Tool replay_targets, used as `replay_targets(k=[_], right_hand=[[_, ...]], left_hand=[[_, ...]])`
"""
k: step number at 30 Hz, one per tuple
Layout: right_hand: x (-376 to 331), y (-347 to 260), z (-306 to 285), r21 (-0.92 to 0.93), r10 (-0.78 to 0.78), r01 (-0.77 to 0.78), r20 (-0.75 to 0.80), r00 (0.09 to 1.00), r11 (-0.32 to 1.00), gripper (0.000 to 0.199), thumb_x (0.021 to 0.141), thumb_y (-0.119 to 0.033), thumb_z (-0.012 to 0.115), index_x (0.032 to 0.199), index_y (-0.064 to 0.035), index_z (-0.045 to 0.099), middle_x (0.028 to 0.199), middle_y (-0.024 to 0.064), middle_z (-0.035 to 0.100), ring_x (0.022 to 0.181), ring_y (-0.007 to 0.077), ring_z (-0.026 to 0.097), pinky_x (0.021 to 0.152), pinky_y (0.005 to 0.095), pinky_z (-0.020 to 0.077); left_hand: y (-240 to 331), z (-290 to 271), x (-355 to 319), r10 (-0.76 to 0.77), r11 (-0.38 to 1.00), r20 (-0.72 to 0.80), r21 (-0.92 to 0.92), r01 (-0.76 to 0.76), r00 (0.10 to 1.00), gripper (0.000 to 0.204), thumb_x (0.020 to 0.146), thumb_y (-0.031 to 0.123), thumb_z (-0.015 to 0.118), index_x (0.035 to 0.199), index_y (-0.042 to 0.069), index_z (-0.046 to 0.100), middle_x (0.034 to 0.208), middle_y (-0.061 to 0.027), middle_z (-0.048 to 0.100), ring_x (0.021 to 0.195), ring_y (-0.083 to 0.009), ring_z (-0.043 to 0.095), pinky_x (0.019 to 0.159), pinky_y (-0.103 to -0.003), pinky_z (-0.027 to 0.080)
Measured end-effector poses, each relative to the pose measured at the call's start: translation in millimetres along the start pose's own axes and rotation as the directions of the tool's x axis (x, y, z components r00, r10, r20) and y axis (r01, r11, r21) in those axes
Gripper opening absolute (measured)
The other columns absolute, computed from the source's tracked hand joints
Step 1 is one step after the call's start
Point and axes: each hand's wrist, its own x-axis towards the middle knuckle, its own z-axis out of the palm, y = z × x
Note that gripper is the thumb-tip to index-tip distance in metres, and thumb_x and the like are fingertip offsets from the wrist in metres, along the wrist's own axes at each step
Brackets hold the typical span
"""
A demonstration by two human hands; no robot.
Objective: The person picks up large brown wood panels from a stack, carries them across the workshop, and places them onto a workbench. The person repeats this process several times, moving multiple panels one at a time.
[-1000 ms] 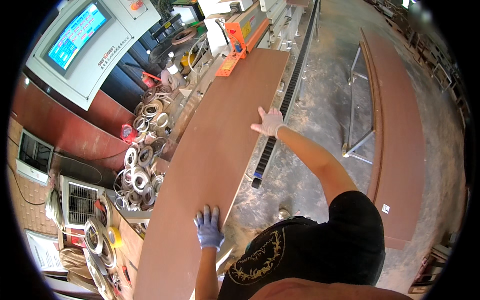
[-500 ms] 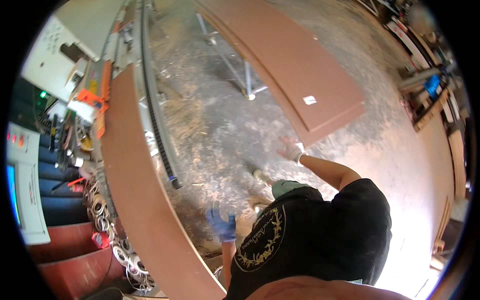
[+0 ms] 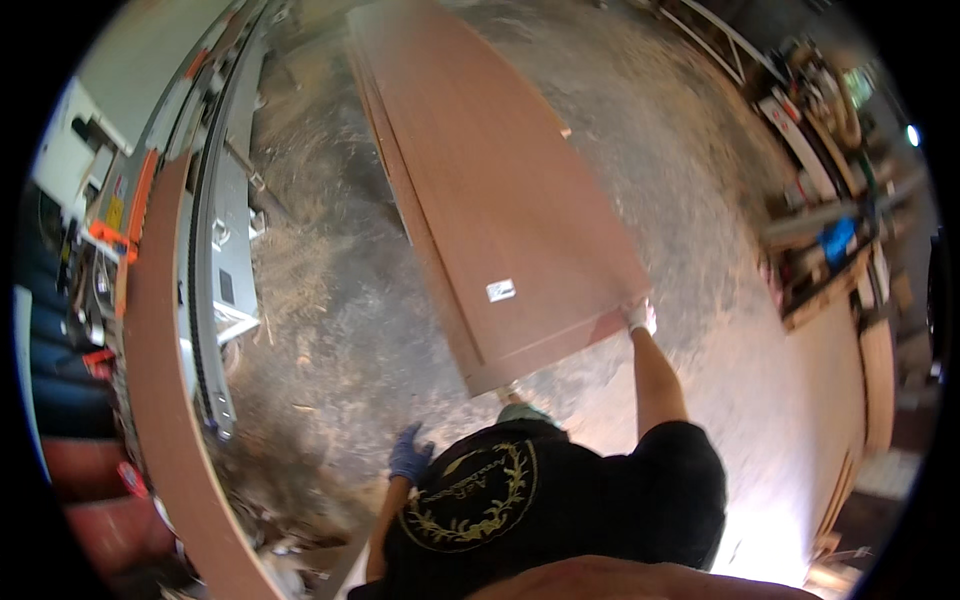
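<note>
Two or more long brown boards lie stacked, the top brown board (image 3: 530,220) bearing a small white label (image 3: 500,290) near its close end. At that board's near right corner is my right hand (image 3: 640,317) in a white glove, its fingers closed on the edge and partly hidden. My left hand (image 3: 410,456), gloved in blue, hangs beside my body with its fingers apart and nothing in it. It is left of the stack's near end, touching no board.
To the left, a long narrow brown board (image 3: 165,350) lies along a machine with a dark rail (image 3: 205,300) and an orange guard (image 3: 140,210). Wood dust covers the concrete floor (image 3: 320,330). Timber pieces (image 3: 877,380) and a blue item (image 3: 837,240) are at the right.
My right hand has moved forward and right onto the top board's corner. My left hand has dropped back slightly. The view has turned, bringing the stack nearer the middle.
</note>
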Motion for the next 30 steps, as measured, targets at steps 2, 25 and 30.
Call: replay_targets(k=[2,25,30], right_hand=[[36.2,-14.5,-22.6,-0.020,-0.067,0.068,0.060,0.996,0.997,0.089,0.062,-0.048,0.070,0.133,-0.0086,0.033,0.131,0.0133,0.042,0.123,0.0297,0.039,0.098,0.0414,0.0377],[-67.7,-31.3,70.8,0.476,-0.537,0.351,0.341,0.771,0.806,0.036,0.070,-0.031,0.062,0.090,-0.0012,0.062,0.077,0.0149,0.064,0.078,0.0251,0.063,0.068,0.0357,0.0471],[-79.2,-48.0,77.6,0.472,-0.553,0.329,0.490,0.674,0.818,0.040,0.069,-0.030,0.063,0.095,-0.0003,0.062,0.078,0.0159,0.065,0.078,0.0253,0.063,0.071,0.0345,0.0477]], left_hand=[[-5.5,44.4,20.2,-0.209,0.918,0.012,-0.343,0.201,0.978,0.058,0.075,0.029,0.067,0.126,0.009,0.046,0.122,-0.0176,0.052,0.113,-0.0338,0.049,0.094,-0.040,0.039],[-53.3,54.8,157.2,-0.683,0.389,-0.180,-0.910,0.144,0.708,0.062,0.081,0.041,0.061,0.124,0.000,0.045,0.113,-0.0103,0.057,0.098,-0.0194,0.054,0.082,-0.037,0.045],[-72.1,31.4,162.5,-0.783,0.409,-0.150,-0.856,0.317,0.604,0.063,0.081,0.055,0.054,0.112,0.000,0.058,0.102,-0.0100,0.063,0.087,-0.0181,0.056,0.077,-0.034,0.045]])
